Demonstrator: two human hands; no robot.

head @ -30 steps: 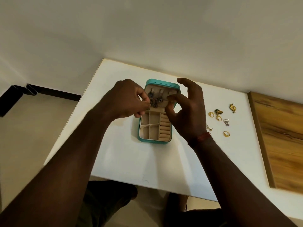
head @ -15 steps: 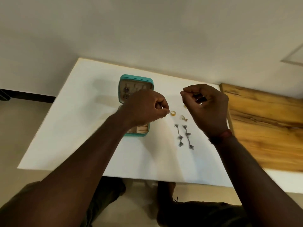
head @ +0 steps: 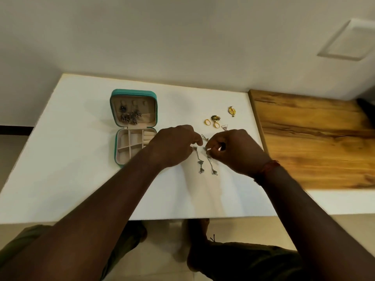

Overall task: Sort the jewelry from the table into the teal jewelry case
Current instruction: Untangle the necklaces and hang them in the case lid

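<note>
In the middle of the frame, your left hand pinches the top of the left silver earring and your right hand pinches the right silver earring, both lying on the white table. The open teal jewelry case sits to their left, and gold rings lie above.

Forearms: bare | band: red thread, right wrist | trousers: olive-green, lower left and lower right of frame | feet: lower centre, footwear unclear

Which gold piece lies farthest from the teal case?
The lone gold ornament nearest the wooden board; the two gold rings and the green-centred piece cluster closer to the case.
</note>
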